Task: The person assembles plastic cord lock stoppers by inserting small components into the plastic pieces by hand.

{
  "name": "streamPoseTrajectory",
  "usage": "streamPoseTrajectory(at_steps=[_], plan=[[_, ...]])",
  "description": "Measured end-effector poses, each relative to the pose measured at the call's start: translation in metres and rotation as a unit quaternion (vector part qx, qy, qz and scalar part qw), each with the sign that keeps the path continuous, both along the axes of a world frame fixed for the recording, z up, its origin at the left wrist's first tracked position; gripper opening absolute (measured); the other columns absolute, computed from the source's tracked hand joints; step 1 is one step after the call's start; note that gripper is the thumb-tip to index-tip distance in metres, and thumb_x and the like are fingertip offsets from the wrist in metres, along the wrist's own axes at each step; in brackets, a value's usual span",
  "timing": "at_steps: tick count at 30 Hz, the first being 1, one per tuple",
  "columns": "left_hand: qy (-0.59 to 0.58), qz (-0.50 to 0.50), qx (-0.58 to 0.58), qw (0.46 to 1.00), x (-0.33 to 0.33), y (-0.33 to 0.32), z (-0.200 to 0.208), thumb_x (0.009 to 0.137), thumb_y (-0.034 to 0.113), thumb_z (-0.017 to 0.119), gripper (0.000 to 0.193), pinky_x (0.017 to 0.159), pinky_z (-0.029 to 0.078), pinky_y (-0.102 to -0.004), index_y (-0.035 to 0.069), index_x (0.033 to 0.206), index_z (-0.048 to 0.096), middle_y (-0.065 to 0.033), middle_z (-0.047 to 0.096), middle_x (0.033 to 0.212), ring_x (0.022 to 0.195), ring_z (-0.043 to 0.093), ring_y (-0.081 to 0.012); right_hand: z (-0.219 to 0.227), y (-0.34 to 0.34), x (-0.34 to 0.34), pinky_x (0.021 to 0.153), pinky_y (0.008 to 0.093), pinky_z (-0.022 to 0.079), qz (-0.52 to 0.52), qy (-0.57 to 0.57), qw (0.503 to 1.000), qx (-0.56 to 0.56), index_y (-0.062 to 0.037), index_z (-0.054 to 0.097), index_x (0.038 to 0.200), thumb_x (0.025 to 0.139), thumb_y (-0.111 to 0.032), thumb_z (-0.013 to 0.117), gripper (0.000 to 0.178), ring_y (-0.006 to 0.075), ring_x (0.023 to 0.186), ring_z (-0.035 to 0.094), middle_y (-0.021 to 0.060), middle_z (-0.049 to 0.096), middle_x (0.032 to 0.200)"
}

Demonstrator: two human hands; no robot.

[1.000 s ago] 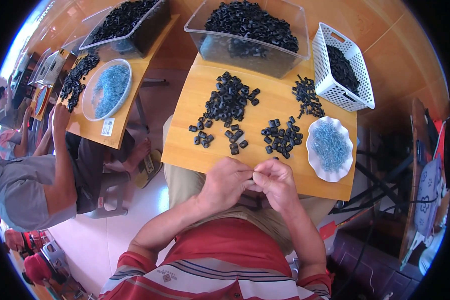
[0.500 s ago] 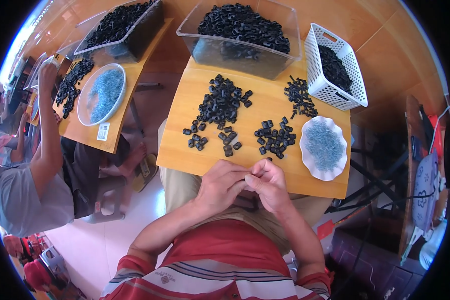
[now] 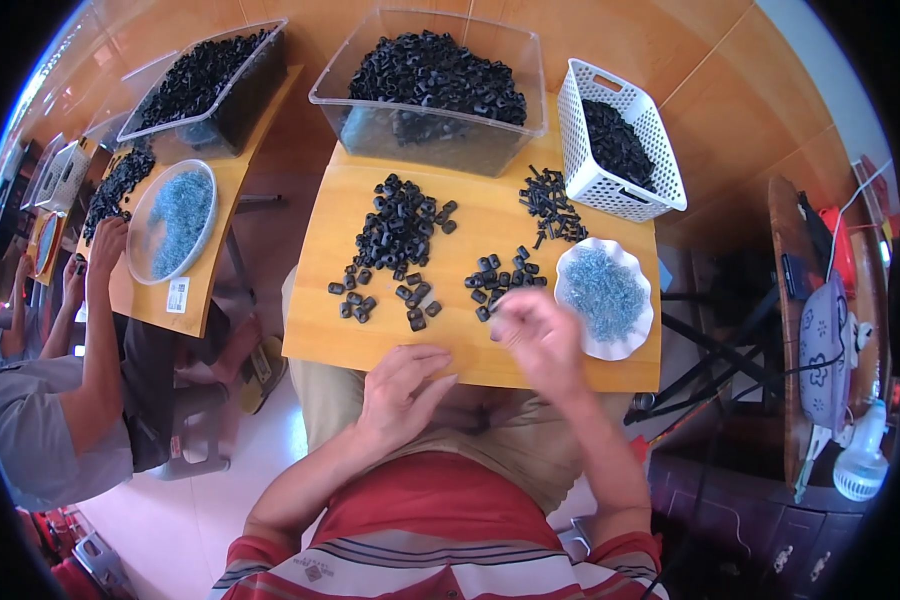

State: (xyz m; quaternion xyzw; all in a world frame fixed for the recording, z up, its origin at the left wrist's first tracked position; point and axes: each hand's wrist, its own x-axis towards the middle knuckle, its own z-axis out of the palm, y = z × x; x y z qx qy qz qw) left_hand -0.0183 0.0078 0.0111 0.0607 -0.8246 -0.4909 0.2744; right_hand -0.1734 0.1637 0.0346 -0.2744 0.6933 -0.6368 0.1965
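Note:
My left hand [image 3: 405, 393] is over the table's near edge, fingers stretched and thumb apart, with nothing in it. Farther right, my right hand [image 3: 542, 338] is raised, its thumb and fingertips pinched on a small dark piece, apparently a small black part, partly hidden. It is just in front of a loose group of small black parts [image 3: 502, 277]. A bigger heap of black parts [image 3: 395, 228] lies to the left, with several stray ones nearer me. Beside my right hand stands a white wavy-rimmed plate [image 3: 610, 353] of fine bluish, shiny pieces [image 3: 602, 293].
Black screw-shaped pieces [image 3: 553, 207] lie behind the plate, by a white perforated basket [image 3: 660, 193] of black parts. A clear bin [image 3: 430, 140] full of black parts stands at the back. A co-worker [image 3: 60, 400] sits left at another table [image 3: 185, 310]; a fan [image 3: 860, 470] is far right.
My hands have come apart. The right one has moved forward to the small group of black parts; the left one has opened and stays near the edge. The whole view has shifted slightly.

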Motion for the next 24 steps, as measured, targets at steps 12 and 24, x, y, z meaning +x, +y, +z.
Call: streamPoseTrajectory(at_steps=[12, 24], plan=[[0.022, 0.006, -0.040, 0.999, 0.010, -0.003, -0.005, 0.080, 0.000, 0.078, 0.022, 0.070, 0.057, -0.0324, 0.001, 0.100, 0.070, -0.0137, 0.071, 0.102, 0.086, 0.070, -0.0248, 0.071, 0.013, -0.181, 0.076, 0.0333, 0.055, -0.244, 0.392, 0.860, 0.217, 0.0000, 0.069, 0.113, 0.090, -0.015, 0.069, 0.027, 0.0244, 0.088, 0.072, 0.0162, 0.073, 0.097], [-0.001, 0.038, -0.054, 0.998, 0.010, -0.020, -0.013, 0.078, 0.001, 0.077, 0.021, 0.075, 0.057, -0.0367, 0.001, 0.097, 0.070, -0.0120, 0.070, 0.100, 0.088, 0.069, -0.0288, 0.013, -0.058, -0.005, 0.076, 0.0452, 0.055, 0.180, 0.320, 0.893, 0.259, -0.0088, 0.068, 0.106, 0.086, -0.021, 0.073, 0.024, 0.0328, 0.088, 0.068, 0.0076, 0.067, 0.107]])
